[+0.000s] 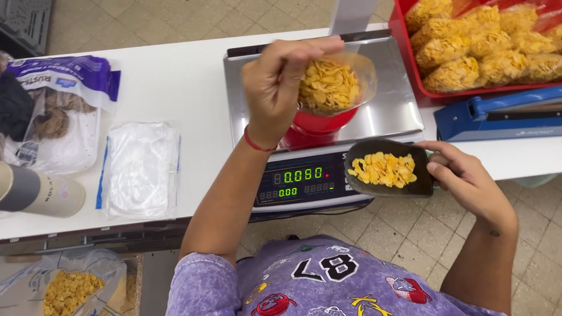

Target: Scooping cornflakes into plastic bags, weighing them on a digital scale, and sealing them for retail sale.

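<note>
Fingers of left hand [277, 87] pinch one clear bag of cornflakes [331, 86] by its top, above one red cup [316, 126] on the scale [389, 105]. Table [179, 85]: white, open room between scale and flat bags [139, 168]. Red tray [412, 2]: roughly a dozen filled bags, at far right edge. Right hand [466, 178], at near edge, grips one dark scoop [388, 168] of flakes, level.

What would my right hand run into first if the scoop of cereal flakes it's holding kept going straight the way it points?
The right hand aims its dark scoop leftward, toward the scale. Its display panel lies next in line, though the scoop may be passing above it; depth is unclear.
</note>
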